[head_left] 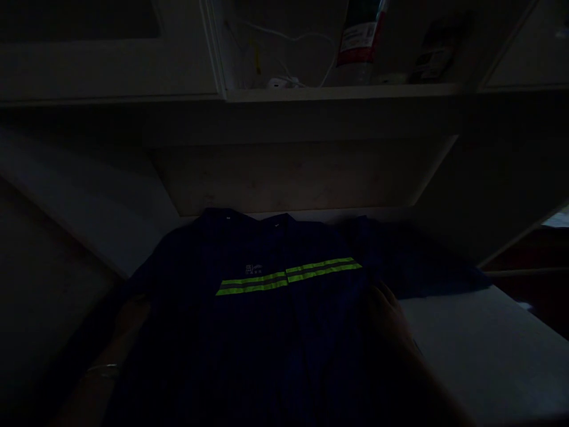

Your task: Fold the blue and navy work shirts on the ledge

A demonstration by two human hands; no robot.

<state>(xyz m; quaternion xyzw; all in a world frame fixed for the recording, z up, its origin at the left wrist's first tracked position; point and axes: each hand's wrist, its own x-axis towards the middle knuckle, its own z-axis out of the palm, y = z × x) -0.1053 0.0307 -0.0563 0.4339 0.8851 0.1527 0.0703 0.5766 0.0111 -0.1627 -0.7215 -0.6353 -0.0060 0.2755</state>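
Observation:
A dark blue work jacket lies spread front side up, its collar at the far end. Yellow-green reflective stripes with a grey middle band cross its chest, and small pale lettering sits above the left one. At the jacket's left side, below the sleeve, my left hand is closed on the cloth; a bracelet circles that wrist. My right hand grips the opposite side below the right sleeve, fingers bent. Deep shadow hides most fingertips of both hands. The right sleeve stretches out across the white surface.
Behind the jacket stands a back panel under an overhead cabinet. Its open shelf holds a white cable, a red-and-dark package and another dark item. Side walls flank the surface. The whole scene is very dim.

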